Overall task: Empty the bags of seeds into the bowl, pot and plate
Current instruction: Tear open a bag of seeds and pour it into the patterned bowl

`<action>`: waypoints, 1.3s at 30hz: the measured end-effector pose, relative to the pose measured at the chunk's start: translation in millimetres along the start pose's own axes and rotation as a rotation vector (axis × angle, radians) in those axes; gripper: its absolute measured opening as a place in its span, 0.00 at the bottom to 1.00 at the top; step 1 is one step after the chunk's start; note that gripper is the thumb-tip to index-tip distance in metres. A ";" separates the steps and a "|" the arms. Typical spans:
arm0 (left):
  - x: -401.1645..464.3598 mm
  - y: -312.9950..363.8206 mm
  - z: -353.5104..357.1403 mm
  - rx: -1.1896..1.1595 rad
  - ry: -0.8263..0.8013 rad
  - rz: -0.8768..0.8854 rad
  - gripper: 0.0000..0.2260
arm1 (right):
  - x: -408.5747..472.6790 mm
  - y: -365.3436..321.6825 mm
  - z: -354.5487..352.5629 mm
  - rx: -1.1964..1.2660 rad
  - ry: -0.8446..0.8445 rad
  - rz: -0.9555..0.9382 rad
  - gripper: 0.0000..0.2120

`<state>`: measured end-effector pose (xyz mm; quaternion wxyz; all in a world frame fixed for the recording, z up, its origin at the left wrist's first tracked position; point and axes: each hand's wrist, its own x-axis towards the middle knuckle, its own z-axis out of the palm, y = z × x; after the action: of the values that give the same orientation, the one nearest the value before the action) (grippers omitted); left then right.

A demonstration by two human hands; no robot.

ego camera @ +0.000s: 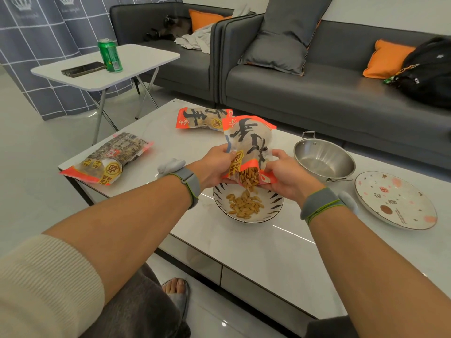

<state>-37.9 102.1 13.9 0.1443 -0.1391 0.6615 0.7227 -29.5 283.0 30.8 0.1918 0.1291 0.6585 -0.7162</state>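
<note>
Reaching out over the pale coffee table [256, 245], I hold one seed bag [249, 142] between both hands, tipped mouth-down toward me. Beyond my grip the grey sofa [329, 93] runs along the far side of the table, and off past my left arm a white folding table [136, 62] carries a green can [110, 55] and a dark phone [83, 69].

Right of my grip lies the patterned plate [395, 200], flat on the table, and between it and my right hand stands the steel pot [323, 158], both bare of seeds. Left of my grip a second bag [109, 158] lies flat at the table's left edge; a third bag [202, 118] lies just behind the one I hold, partly hidden by it.

Directly beneath my grip sits the striped bowl [275, 203], its far rim covered by my hands. My left hand [214, 164] has its fingers curled round the bag's left edge, and my right hand [286, 173] pinches the torn orange mouth on the other side. Seeds [245, 203] crowd the open mouth, spill just below it, and lie in a small heap in the bowl.
</note>
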 end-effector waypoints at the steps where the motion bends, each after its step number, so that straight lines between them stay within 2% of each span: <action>1: -0.2 0.0 0.2 0.000 -0.001 0.004 0.11 | -0.5 -0.2 -0.5 0.002 -0.001 -0.004 0.31; 13: -0.4 1.0 0.4 0.009 -0.019 0.012 0.12 | 0.5 -3.5 -0.2 0.026 0.000 -0.002 0.33; 28: -2.7 0.2 0.8 0.010 -0.013 0.005 0.12 | -4.4 -5.5 -3.0 0.033 -0.006 -0.001 0.29; 34: -5.9 2.2 4.0 0.025 -0.017 0.019 0.12 | -4.5 -4.6 -4.7 0.037 0.010 -0.003 0.32; 39: -4.6 2.0 8.9 0.014 0.000 0.037 0.12 | -6.4 -6.4 -4.6 0.040 0.016 -0.006 0.31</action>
<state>-34.6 110.7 18.3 0.1321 -0.1259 0.6688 0.7207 -27.0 288.6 38.9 0.1819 0.1368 0.6459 -0.7287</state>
